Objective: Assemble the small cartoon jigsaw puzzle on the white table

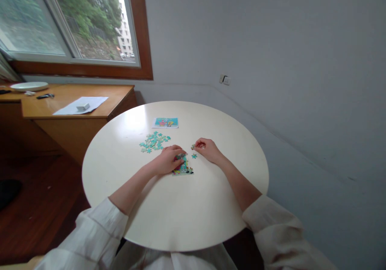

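My left hand rests over a partly joined jigsaw puzzle, thumb apart from the stretched fingers, covering its upper left part. The joined section shows colourful cartoon figures. Right of it, my right hand is closed in a pinch at a small jigsaw piece. A loose teal piece lies just below those fingertips. Beyond my left hand spreads a pile of teal and pale green jigsaw pieces. Farther back lies a reference picture card with a pink and a yellow figure on blue.
Everything lies on a round white table. At the left, a wooden desk holds a white paper sheet, a small white box, a dark object and a white plate. A wall stands close on the right.
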`<action>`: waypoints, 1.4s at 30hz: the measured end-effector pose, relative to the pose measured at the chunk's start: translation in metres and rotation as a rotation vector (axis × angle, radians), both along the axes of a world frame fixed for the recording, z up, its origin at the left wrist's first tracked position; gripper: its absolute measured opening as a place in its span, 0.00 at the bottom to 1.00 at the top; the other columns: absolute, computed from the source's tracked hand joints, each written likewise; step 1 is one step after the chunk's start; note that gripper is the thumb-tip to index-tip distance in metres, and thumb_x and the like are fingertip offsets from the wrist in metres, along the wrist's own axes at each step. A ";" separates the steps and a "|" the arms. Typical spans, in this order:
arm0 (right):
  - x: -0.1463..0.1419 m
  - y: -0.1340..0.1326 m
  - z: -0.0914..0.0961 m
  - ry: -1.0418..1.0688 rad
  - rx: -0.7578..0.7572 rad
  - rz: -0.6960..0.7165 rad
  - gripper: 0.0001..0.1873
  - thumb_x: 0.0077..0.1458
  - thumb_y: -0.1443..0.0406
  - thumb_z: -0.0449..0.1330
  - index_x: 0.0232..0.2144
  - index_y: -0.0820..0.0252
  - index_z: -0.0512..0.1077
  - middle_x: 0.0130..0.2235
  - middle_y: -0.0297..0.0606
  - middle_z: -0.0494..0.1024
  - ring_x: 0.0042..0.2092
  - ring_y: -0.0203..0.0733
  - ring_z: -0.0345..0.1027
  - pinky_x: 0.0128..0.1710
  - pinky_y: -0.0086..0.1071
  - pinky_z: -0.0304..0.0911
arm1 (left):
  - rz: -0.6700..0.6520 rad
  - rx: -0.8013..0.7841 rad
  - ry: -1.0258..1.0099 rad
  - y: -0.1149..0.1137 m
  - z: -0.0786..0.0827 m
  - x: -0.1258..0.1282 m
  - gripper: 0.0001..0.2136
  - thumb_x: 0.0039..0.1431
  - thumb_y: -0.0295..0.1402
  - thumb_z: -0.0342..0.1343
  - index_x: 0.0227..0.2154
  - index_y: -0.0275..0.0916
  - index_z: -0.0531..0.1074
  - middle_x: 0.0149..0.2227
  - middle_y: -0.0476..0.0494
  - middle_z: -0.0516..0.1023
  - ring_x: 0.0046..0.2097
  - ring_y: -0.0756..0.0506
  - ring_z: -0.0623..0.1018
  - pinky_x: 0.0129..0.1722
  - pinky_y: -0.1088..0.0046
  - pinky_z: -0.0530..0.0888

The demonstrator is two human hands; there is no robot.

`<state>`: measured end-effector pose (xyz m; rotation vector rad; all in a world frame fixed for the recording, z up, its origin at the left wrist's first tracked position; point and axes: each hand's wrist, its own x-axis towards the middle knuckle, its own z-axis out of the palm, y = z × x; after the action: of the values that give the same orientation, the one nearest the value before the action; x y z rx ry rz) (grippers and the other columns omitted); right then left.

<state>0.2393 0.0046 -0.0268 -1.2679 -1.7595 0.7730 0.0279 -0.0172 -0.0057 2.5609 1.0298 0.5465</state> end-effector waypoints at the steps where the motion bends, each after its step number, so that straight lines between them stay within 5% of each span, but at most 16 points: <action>1: -0.001 -0.001 0.000 0.031 -0.016 0.018 0.09 0.39 0.62 0.60 0.23 0.63 0.66 0.23 0.32 0.68 0.26 0.32 0.60 0.27 0.27 0.57 | 0.015 -0.003 -0.028 0.000 0.001 0.000 0.14 0.53 0.34 0.48 0.43 0.39 0.69 0.45 0.40 0.69 0.46 0.44 0.70 0.49 0.66 0.64; 14: -0.025 -0.025 0.021 0.225 -0.228 0.249 0.17 0.35 0.58 0.64 0.23 0.63 0.65 0.21 0.28 0.65 0.23 0.28 0.56 0.23 0.25 0.51 | 0.191 -0.160 -0.378 0.001 -0.002 0.011 0.08 0.49 0.36 0.52 0.26 0.36 0.71 0.28 0.46 0.73 0.32 0.48 0.72 0.35 0.72 0.69; 20: -0.022 -0.023 0.021 0.290 -0.275 0.236 0.17 0.35 0.59 0.65 0.26 0.63 0.66 0.21 0.28 0.66 0.23 0.29 0.58 0.23 0.25 0.52 | 0.209 -0.210 -0.451 0.004 0.000 0.011 0.09 0.49 0.35 0.51 0.21 0.35 0.69 0.23 0.48 0.72 0.28 0.50 0.71 0.33 0.73 0.68; 29: -0.017 -0.012 0.010 0.342 -0.284 0.242 0.15 0.38 0.60 0.63 0.29 0.63 0.68 0.23 0.30 0.68 0.23 0.28 0.58 0.23 0.26 0.53 | 0.209 -0.308 -0.574 0.012 -0.009 0.010 0.09 0.46 0.36 0.53 0.23 0.33 0.69 0.22 0.47 0.72 0.25 0.51 0.70 0.27 0.76 0.66; 37: -0.019 -0.018 0.018 0.539 -0.403 0.250 0.15 0.38 0.62 0.64 0.30 0.61 0.67 0.25 0.32 0.69 0.26 0.31 0.63 0.24 0.26 0.55 | 0.189 -0.361 -0.636 0.008 -0.006 0.010 0.09 0.44 0.33 0.54 0.29 0.34 0.69 0.21 0.49 0.72 0.24 0.52 0.70 0.26 0.77 0.66; 42: -0.019 -0.019 0.019 0.442 -0.413 0.252 0.07 0.41 0.66 0.58 0.26 0.64 0.69 0.21 0.32 0.68 0.21 0.28 0.58 0.20 0.25 0.51 | 0.178 -0.371 -0.647 0.006 -0.004 0.010 0.08 0.44 0.33 0.54 0.28 0.34 0.68 0.20 0.50 0.71 0.23 0.52 0.70 0.25 0.78 0.66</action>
<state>0.2201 -0.0140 -0.0074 -1.0277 -1.4500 1.4980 0.0382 -0.0112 -0.0094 1.7903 0.9966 1.0324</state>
